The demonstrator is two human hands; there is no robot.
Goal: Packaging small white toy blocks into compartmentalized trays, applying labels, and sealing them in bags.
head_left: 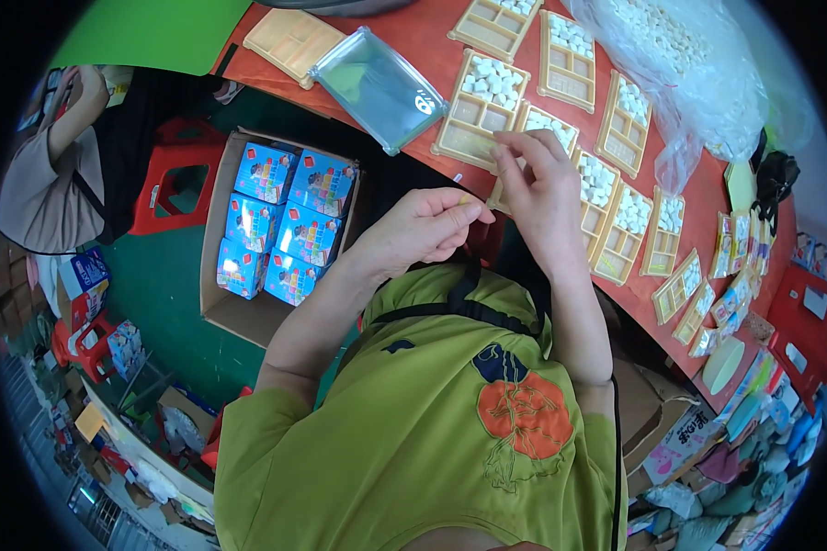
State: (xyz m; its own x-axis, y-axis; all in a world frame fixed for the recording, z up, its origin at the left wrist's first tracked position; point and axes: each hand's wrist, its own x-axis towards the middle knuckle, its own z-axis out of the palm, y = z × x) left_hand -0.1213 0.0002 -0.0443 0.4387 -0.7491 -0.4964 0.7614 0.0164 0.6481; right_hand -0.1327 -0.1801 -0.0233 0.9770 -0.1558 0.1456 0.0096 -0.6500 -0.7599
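a pale yellow divided tray (498,196) lies flat, partly hidden, white cubes (546,122) at its far end.

A cardboard carton (232,317) is holding six blue printed boxes (308,234) in two columns. A red stool (191,147) is standing near it on the green floor (170,308), and another person (50,197) is appearing farther left.
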